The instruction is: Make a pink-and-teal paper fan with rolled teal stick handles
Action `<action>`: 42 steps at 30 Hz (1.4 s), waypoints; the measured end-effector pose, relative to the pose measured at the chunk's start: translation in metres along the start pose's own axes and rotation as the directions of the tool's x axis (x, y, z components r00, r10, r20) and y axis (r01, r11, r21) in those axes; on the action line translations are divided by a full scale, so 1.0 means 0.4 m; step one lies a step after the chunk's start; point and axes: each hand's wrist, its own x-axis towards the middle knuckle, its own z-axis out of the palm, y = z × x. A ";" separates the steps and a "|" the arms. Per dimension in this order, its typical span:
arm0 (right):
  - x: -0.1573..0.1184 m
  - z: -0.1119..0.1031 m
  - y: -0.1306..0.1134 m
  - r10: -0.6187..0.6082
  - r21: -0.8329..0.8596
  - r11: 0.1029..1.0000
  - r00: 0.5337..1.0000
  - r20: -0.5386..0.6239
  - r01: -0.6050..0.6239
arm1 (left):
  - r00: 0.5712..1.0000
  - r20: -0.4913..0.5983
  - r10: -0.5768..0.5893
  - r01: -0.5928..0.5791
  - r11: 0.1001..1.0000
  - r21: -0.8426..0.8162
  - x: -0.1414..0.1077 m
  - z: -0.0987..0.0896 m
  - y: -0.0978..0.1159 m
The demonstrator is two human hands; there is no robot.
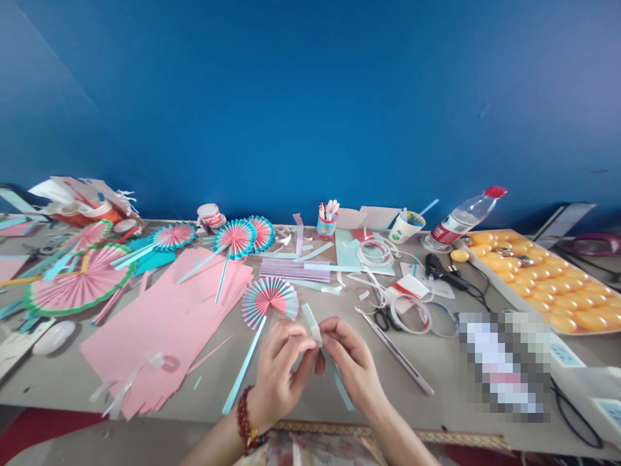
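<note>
Near the front edge of the table, my left hand [287, 366] and my right hand [350, 362] meet, both pinching a pale green paper strip [311, 321]. The strip's upper end sticks up between the fingers, and a light blue length [343, 390] hangs below my right hand. A beaded bracelet [244, 421] circles my left wrist. Just beyond my left hand lies a round pleated paper fan [270, 301] in purple, pink and blue, with a light blue handle [245, 366].
Pink sheets [169, 317] and more paper fans [235, 239] cover the left. Beyond my hands are purple pleated paper [295, 270] and a pen cup [326, 224]. To the right lie a craft knife [395, 353], scissors [387, 318], a glue gun [449, 273], a bottle [460, 219] and an egg-shaped-item tray [504, 294].
</note>
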 end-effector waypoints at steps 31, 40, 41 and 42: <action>0.011 0.012 0.016 -0.129 -0.178 0.978 0.988 -0.081 0.113 | 0.915 0.042 -0.402 0.391 0.856 -0.338 0.007 0.028 -0.027; 0.014 0.012 0.014 -0.092 -0.170 0.982 0.993 -0.076 0.078 | 0.880 0.124 -0.459 0.440 0.684 -0.582 0.010 0.042 -0.024; 0.014 0.013 0.014 -0.083 -0.138 0.988 0.994 -0.067 0.073 | 0.873 0.151 -0.464 0.451 0.646 -0.616 0.009 0.043 -0.024; 0.014 0.013 0.015 -0.076 -0.110 0.992 0.995 -0.062 0.069 | 0.867 0.173 -0.467 0.459 0.617 -0.640 0.008 0.045 -0.025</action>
